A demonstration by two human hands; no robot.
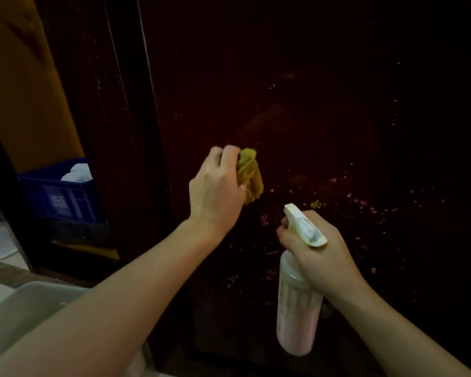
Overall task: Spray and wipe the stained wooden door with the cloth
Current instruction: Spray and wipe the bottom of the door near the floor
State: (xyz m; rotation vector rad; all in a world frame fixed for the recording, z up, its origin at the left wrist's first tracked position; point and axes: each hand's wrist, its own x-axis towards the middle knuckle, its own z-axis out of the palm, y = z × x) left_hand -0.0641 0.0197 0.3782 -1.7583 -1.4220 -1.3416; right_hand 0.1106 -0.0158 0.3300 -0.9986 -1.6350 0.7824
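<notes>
A dark brown wooden door [310,104] fills most of the view, speckled with small pink, yellow and orange stains at its lower right. My left hand [218,189] is shut on a bunched yellow cloth [252,175] held against the door's middle. My right hand [318,248] grips a white spray bottle [297,308] with pinkish liquid, lower and to the right of the cloth. The bottle's nozzle points up and left toward the door, and a finger lies on the trigger.
The door frame [120,131] runs down the left. Beyond it stands a blue plastic crate [60,197] holding white items, against an orange wall [25,91]. A pale grey tub or ledge [25,308] sits at the lower left.
</notes>
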